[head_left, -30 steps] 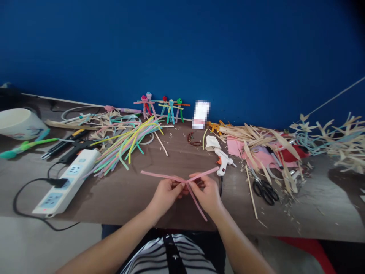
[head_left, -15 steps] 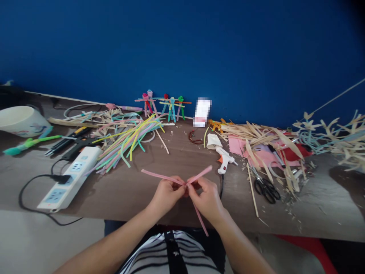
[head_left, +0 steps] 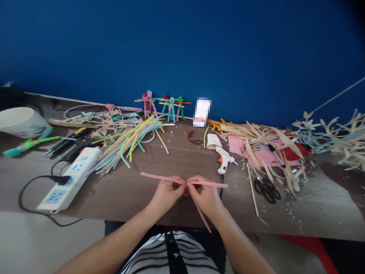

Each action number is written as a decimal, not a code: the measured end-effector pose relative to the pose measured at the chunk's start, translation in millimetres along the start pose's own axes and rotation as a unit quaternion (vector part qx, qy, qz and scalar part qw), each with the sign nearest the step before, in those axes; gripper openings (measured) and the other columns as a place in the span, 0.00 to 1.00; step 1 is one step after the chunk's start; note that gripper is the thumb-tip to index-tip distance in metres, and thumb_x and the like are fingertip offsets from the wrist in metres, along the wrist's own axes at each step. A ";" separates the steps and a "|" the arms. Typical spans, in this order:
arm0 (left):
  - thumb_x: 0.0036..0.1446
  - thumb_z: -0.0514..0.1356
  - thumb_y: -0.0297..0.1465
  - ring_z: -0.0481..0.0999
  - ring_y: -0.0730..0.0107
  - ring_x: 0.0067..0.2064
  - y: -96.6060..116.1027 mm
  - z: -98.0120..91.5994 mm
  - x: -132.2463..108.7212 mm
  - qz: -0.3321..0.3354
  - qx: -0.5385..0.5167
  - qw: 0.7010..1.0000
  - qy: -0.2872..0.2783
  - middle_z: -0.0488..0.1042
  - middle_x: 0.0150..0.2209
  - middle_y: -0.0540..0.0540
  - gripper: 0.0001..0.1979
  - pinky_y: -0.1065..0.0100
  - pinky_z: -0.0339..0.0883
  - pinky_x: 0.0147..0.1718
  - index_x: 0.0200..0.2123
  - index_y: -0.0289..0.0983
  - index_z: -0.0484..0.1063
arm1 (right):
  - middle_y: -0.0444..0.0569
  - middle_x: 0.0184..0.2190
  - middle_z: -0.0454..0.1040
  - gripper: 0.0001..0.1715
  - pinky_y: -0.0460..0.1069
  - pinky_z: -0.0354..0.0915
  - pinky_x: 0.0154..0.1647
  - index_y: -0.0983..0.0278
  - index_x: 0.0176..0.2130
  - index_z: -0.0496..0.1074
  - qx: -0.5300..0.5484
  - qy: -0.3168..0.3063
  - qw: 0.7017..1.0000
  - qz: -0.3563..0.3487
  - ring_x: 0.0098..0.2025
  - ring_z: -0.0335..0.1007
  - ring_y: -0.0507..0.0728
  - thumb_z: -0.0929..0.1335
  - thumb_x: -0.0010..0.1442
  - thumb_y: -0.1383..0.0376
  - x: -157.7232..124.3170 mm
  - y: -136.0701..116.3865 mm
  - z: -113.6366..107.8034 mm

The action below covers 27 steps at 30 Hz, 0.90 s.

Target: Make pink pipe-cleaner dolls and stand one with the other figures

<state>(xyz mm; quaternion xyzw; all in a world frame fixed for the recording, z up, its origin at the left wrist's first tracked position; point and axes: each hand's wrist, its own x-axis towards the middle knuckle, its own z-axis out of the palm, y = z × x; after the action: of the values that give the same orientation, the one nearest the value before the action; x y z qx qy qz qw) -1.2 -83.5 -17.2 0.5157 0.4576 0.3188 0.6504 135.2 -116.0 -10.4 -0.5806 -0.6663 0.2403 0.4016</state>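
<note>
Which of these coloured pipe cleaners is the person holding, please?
The pink pipe-cleaner strands, pinched between left hand and right hand; the others lie heaped on the table.

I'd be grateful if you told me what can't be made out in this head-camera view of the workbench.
In the head view:
Where the pink pipe cleaners cross: hidden by the left hand's fingers and right hand's fingers.
The white item: pixelated.
The straw shapes: cut off by the right edge.

The chenille stem (head_left: 168, 179) is pink, the surface (head_left: 182, 160) brown, the far wall (head_left: 182, 49) deep blue, and the near shirt (head_left: 151, 255) black-and-white striped.
</note>
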 end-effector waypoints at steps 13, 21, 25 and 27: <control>0.46 0.56 0.32 0.73 0.71 0.25 0.2 -2.4 2.9 -0.046 -0.020 0.998 -0.025 0.74 0.22 0.46 0.10 0.73 0.63 0.24 0.28 0.30 0.72 | 0.44 0.22 0.71 0.06 0.44 0.60 0.26 0.64 0.26 0.69 0.006 -0.016 0.996 0.085 0.25 0.66 0.51 0.63 0.50 0.66 3.1 0.5 4.5; 0.46 0.56 0.32 0.72 0.73 0.23 -2.5 -3.6 4.0 -0.063 -0.038 0.997 -0.034 0.74 0.20 0.46 0.10 0.75 0.63 0.22 0.28 0.30 0.72 | 0.43 0.19 0.69 0.06 0.43 0.59 0.22 0.65 0.23 0.67 0.068 -0.008 0.990 0.125 0.22 0.64 0.50 0.63 0.49 0.67 2.1 2.8 9.7; 0.47 0.56 0.35 0.73 0.73 0.26 1.5 -6.2 4.6 -0.110 -0.078 0.989 -0.067 0.75 0.24 0.44 0.13 0.76 0.63 0.22 0.30 0.30 0.71 | 0.42 0.18 0.67 0.07 0.43 0.58 0.21 0.65 0.22 0.66 0.076 -0.014 0.988 0.135 0.21 0.62 0.49 0.63 0.49 0.66 5.6 7.7 8.2; 0.48 0.55 0.35 0.73 0.73 0.25 1.8 -7.2 5.3 -0.103 -0.070 0.990 -0.065 0.74 0.24 0.45 0.13 0.76 0.63 0.22 0.29 0.31 0.70 | 0.42 0.18 0.67 0.06 0.43 0.57 0.21 0.65 0.22 0.66 0.084 -0.016 0.987 0.136 0.21 0.61 0.49 0.64 0.48 0.66 5.9 8.5 8.1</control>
<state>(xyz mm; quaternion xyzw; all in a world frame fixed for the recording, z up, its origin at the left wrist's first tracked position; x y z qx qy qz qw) -5.7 -75.6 -17.3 0.4384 0.4414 0.2472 0.7429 133.6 -107.3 -20.1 -0.6260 -0.5646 0.3572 0.4022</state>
